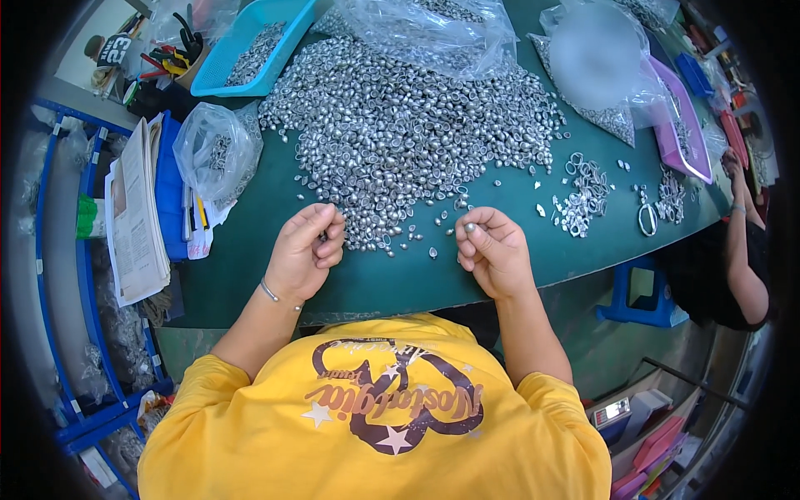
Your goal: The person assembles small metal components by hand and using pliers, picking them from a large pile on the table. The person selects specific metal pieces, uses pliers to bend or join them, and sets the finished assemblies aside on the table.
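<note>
A broad heap of small, rounded silver metal pieces (400, 125) covers the middle of the green table (250, 287), some showing hollow undersides. At the heap's near left edge, my left hand (310, 248) is closed, with fingers curled to the thumb. Something small and dark shows between its fingers, too hidden to name. My right hand (495, 252) is closed to the right of the heap's near tip, pinching one small rounded metal piece (470, 227) between thumb and forefinger. Several loose pieces lie on the table between the hands.
Around the heap are a turquoise basket (265, 82), a clear bag (200, 150), a large plastic bag (433, 37) and a pink basket (696, 154). Flat silver bits (583, 200) lie at right. A co-worker's arm (737, 242) reaches in beside a blue stool (637, 300).
</note>
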A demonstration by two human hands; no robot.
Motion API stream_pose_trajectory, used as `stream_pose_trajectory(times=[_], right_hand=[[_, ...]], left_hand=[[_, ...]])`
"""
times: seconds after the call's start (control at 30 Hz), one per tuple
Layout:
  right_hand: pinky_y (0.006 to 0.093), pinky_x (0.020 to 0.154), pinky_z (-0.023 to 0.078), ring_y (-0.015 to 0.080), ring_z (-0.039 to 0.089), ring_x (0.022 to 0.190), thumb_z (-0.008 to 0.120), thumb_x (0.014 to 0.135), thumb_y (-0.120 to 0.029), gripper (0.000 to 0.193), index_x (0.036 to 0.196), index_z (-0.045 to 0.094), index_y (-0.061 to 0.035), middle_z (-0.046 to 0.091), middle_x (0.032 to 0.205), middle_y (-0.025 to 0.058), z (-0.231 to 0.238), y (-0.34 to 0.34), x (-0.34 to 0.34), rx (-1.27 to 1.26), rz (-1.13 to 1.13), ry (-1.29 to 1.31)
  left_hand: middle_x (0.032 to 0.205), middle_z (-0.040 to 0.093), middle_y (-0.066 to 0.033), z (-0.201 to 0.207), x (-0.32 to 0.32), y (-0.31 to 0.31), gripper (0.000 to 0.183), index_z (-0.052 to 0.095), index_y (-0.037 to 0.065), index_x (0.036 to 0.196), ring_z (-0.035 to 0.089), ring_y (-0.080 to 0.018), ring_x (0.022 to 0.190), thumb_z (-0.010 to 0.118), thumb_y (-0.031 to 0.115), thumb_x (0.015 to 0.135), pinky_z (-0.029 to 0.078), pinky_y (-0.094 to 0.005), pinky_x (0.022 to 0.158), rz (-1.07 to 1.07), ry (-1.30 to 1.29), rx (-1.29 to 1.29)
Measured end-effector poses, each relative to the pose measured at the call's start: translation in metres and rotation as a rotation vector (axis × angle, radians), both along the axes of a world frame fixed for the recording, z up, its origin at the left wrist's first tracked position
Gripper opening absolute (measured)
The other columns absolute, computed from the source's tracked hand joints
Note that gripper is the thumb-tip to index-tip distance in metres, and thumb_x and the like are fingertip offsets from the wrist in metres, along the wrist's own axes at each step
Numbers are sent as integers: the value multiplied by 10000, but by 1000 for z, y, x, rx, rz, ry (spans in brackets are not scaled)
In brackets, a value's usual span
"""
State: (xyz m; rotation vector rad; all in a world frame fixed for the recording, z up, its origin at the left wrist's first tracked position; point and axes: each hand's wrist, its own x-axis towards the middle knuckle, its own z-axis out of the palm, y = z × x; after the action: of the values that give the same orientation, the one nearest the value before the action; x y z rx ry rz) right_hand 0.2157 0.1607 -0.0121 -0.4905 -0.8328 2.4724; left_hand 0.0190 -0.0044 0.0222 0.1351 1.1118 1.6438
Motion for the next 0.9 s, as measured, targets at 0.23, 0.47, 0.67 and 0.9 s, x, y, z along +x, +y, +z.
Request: stream_pose_trajectory(times=[0.23,0.47,0.67,0.9], right_hand=[[212,475,420,94,546,597,589,767,-34,77,820,590,22,616,799,63,5,16,5,420,-7,-527],[366,586,458,285,558,670,621,732,-76,37,765,623,-61,543,717,96,5,12,-37,1543,-180,-724],[370,604,455,293,553,700,597,744,-65,28,770,606,-61,537,743,99,0,18,-38,1556,-188,-721],[240,531,389,121,480,614,567,806,-33,15,820,570,-39,500,713,11,6,21,-25,862,51,-425]], left_hand=[[620,441,30,1,2,3,83,560,34,849,360,-28,523,536,113,863,253,-160,425,-42,311,-149],[659,529,-74,-13,18,54,85,666,84,774,555,-222,626,663,68,691,453,-297,569,-235,1701,-41],[678,534,-68,-20,20,61,73,655,84,735,563,-244,642,675,107,669,469,-328,576,-349,1839,-151],[682,547,-85,-19,24,63,60,627,67,707,572,-257,638,642,124,715,469,-353,573,-317,1825,-153]])
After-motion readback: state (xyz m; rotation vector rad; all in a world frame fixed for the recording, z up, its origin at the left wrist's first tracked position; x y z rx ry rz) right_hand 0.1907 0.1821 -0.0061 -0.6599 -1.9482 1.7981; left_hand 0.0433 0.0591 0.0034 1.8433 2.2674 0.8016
